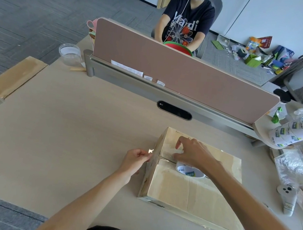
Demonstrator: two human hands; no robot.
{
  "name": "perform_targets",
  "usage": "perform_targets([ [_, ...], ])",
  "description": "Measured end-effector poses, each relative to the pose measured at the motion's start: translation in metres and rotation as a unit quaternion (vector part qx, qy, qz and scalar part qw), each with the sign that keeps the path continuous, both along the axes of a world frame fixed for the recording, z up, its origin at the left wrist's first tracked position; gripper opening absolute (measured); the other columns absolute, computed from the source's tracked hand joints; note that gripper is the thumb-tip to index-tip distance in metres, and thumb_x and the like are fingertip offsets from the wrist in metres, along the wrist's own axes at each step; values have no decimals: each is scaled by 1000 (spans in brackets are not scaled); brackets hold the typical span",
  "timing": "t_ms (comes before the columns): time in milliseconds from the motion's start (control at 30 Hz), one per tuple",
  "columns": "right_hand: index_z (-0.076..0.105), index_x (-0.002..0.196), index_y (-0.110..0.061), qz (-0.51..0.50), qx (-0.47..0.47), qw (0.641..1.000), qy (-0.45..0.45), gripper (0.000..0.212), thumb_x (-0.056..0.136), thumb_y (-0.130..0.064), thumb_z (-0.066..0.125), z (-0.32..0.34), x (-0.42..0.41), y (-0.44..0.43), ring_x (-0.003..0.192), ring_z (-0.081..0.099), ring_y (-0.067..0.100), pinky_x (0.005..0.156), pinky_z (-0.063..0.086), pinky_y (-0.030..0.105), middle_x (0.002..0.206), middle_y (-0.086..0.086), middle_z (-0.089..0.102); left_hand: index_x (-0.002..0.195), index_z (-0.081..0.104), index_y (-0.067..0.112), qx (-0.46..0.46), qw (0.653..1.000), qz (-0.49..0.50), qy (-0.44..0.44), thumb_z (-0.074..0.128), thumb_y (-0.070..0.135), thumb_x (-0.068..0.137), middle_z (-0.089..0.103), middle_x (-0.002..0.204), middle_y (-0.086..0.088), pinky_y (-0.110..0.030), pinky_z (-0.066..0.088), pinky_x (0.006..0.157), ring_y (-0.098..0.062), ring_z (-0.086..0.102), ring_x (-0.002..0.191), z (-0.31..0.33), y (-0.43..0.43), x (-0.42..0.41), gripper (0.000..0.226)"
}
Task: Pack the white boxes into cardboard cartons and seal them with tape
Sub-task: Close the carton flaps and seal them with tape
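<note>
Head: tape (151, 150) over carton (195, 191) edge

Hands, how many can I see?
2. The left hand pinches the tape end beside the carton; the right hand holds the tape roll on top. The seated person has hands hidden behind the divider.

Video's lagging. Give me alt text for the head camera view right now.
On a closed cardboard carton, the person's right hand holds a tape roll at the top seam, while the left hand pinches the free tape end just past the carton's edge. The carton sits on a table with a desk divider behind.
</note>
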State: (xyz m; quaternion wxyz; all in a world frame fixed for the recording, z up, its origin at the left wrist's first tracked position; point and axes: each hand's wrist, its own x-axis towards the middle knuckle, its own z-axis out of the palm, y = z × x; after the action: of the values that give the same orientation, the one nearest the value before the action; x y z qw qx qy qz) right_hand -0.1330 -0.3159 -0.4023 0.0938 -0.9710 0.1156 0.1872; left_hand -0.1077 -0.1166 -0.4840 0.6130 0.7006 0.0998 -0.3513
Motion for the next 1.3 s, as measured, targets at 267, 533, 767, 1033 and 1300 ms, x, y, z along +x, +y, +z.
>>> perform_targets([
  [267,55,106,-30,-14,15,1000,3,33,80,-47,67,3,2,1,85,58,19,70,39,30,100,-2,64,92,69,15,-14,1000,2,26,64,25,91,59,77,3,-21,38,46,-9,46,62,-14,-15,-13,11],
  [533,56,107,-31,-31,22,999,-3,31,80,-42,68,4,0,5,81,57,16,70,40,29,99,-3,65,117,48,16,72,994,-78,-7,64,38,91,53,94,5,-27,41,58,-9,50,75,-28,-1,-13,37],
  [767,58,111,-28,-42,33,998,-27,34,82,-42,68,9,-7,8,91,60,20,71,39,30,97,-2,65,143,42,27,-86,971,-177,-132,53,51,94,50,140,18,-11,35,102,10,46,123,-6,-4,-21,56],
  [1033,57,113,-27,-31,50,997,-49,35,81,-37,68,6,-10,5,82,54,20,69,36,31,86,-4,60,155,14,30,-48,956,-237,-165,61,45,90,25,157,20,-28,20,120,4,22,142,-12,-17,-32,81],
  [1300,58,115,-22,25,108,989,-95,32,87,-38,58,4,-17,-5,94,58,27,73,36,31,93,3,63,136,47,41,-14,970,-195,-141,63,36,89,63,124,20,-35,44,106,-1,59,115,0,-19,-37,49],
])
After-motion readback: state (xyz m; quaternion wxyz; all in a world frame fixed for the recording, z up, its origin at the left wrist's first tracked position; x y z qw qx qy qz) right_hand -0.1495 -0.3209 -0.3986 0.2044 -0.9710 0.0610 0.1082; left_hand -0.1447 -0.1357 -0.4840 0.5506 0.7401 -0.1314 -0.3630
